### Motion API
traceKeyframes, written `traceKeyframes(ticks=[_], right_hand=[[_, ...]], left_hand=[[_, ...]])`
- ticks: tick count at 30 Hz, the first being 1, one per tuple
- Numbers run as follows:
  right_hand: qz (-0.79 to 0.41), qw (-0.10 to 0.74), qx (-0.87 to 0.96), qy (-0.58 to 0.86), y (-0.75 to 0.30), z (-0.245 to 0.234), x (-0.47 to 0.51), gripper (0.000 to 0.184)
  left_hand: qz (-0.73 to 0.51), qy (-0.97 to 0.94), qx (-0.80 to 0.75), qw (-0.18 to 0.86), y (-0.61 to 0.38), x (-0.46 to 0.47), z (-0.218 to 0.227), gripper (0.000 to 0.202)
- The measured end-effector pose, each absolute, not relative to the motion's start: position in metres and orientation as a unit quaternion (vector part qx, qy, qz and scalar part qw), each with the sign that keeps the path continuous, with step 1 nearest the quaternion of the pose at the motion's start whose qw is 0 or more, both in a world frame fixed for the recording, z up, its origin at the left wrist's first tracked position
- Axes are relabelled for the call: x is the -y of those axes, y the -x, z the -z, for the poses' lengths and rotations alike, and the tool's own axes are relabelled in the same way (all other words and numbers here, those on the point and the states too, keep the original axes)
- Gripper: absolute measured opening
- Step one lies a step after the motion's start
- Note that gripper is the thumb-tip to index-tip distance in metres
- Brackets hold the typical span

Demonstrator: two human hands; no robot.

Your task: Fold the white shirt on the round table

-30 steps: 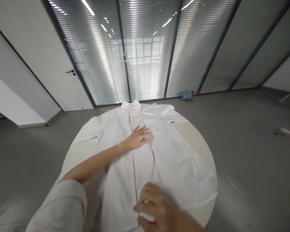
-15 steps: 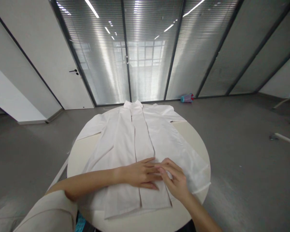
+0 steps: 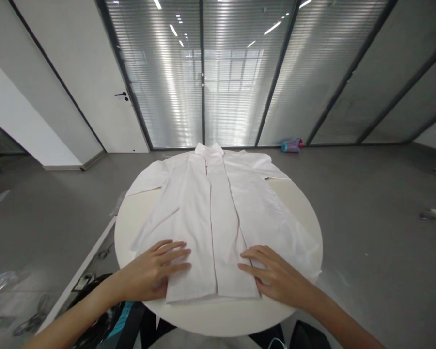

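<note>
A white collared shirt (image 3: 194, 218) lies spread on a round pale table (image 3: 189, 315), its collar at the far edge and its hem toward me. Short sleeves reach out to both sides, and a front strip runs down the middle. My left hand (image 3: 158, 271) rests palm down on the lower left of the shirt, fingers spread, the thumb hidden. On the lower right, near the edge of the front strip, lies my right hand (image 3: 269, 271) with its fingers stretched apart. Neither hand grips the cloth visibly.
Dark bags with a blue patch (image 3: 121, 320) sit below the table at the left. A blue and pink object (image 3: 291, 145) lies on the floor by the glass wall. Plastic wrapping (image 3: 2, 283) and cables (image 3: 32, 320) are on the floor at far left.
My left hand has moved left and back from the middle strip to the shirt's lower left. The right hand has opened from a pinch and settled on the cloth. The view has shifted slightly.
</note>
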State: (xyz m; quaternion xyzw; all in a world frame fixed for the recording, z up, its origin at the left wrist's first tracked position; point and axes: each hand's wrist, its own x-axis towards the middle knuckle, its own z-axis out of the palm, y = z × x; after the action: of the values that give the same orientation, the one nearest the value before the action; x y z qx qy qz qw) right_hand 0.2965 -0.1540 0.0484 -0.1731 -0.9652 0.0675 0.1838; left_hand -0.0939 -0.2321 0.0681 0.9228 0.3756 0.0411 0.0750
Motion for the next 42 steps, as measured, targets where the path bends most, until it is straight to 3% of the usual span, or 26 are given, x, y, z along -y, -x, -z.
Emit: traceKeyframes(ticks=[6, 12, 17, 20, 27, 32, 37, 42], right_hand=[[-0.059, 0.197, 0.970, 0.131, -0.304, -0.042, 0.155, 0.064], [-0.033, 0.173, 0.979, 0.099, -0.302, -0.031, 0.153, 0.064], [-0.039, 0.204, 0.975, 0.077, -0.298, -0.031, 0.149, 0.050], [-0.025, 0.217, 0.972, 0.082, -0.297, -0.033, 0.145, 0.051], [0.013, 0.180, 0.977, 0.109, -0.295, -0.040, 0.119, 0.055], [0.023, 0.176, 0.978, 0.114, -0.283, -0.039, 0.092, 0.059], [-0.013, 0.140, 0.985, 0.102, -0.275, -0.031, 0.077, 0.069], [-0.169, 0.173, 0.956, 0.165, -0.271, -0.031, 0.067, 0.048]], left_hand=[[-0.053, -0.939, -0.329, 0.091, 0.080, 0.252, -0.054, 0.081], [-0.060, -0.933, -0.346, 0.072, 0.081, 0.255, -0.041, 0.087], [-0.064, -0.940, -0.316, 0.110, 0.084, 0.248, -0.048, 0.070], [-0.079, -0.946, -0.295, 0.110, 0.088, 0.239, -0.052, 0.063], [-0.082, -0.940, -0.329, 0.036, 0.099, 0.211, -0.050, 0.074], [-0.052, -0.943, -0.325, 0.057, 0.106, 0.181, -0.047, 0.075], [-0.037, -0.940, -0.323, 0.107, 0.107, 0.169, -0.043, 0.068], [-0.110, -0.898, -0.359, 0.231, 0.103, 0.170, -0.052, 0.050]])
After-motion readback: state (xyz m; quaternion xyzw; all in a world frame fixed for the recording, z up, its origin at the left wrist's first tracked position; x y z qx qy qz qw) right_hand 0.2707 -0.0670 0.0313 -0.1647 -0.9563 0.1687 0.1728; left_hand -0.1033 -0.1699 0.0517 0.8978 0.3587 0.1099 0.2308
